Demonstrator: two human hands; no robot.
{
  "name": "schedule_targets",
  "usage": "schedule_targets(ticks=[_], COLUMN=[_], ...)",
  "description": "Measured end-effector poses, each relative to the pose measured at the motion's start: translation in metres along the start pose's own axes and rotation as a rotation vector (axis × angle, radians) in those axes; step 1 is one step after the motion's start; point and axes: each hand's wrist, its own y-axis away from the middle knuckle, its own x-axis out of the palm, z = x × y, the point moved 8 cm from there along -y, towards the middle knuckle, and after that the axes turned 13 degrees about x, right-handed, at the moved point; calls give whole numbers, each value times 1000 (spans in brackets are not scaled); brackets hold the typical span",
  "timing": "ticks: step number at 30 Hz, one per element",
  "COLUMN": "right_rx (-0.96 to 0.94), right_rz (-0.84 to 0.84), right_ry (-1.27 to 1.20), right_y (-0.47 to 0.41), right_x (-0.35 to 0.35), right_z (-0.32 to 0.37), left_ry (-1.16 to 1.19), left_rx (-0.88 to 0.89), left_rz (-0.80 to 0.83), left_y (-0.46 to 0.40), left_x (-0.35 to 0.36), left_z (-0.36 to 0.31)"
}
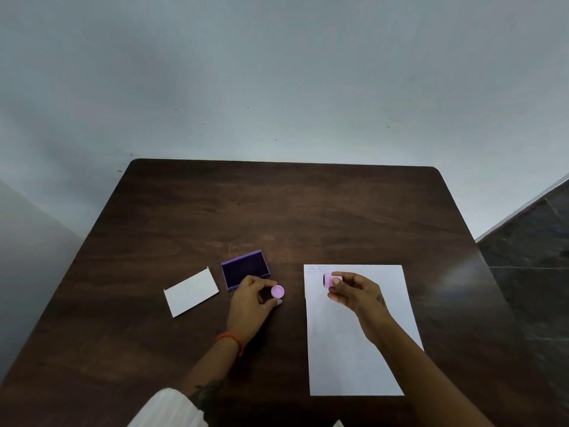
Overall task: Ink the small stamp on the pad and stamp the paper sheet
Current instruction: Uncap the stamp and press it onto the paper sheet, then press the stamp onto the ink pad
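Note:
My right hand point(354, 291) holds a small pink stamp point(328, 280) on its side above the upper left part of the white paper sheet point(354, 349); the stamp's dark face points left. Two faint round marks point(317, 269) show at the sheet's top left corner. My left hand point(251, 306) pinches a small pink round cap point(277, 291) just above the table, right of the open purple ink pad point(245, 268).
A white rectangular lid or card point(191, 291) lies left of the ink pad. The dark wooden table point(277, 211) stands against a pale wall, with dark floor tiles point(529, 257) beyond its right edge.

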Motion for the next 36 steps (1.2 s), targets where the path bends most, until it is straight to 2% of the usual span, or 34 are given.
schedule_targets(ticks=[6,12,17,25,31,36], right_rx=[101,-6,-62,-106,-159,-341], right_rz=[-55,-108,-70,-12,11,8], right_ry=[-174,-105,-43,67,244,517], right_y=[-10,-10,-12,-23,-31,-29], right_x=[-15,-18,4,53,93,134], right_z=[-9,6,22,38,39,43], left_ry=[-84,-303,-376,-482,-558,-559], left_rx=[94,264,204,86,38,30], left_rz=[-17,-22,-106,-201,-104,-69], left_y=[-7,-27,-30,-10,-9,-8], left_x=[4,20,7,-43,-61,-67], left_z=[-16,-43,-38,6,35,43])
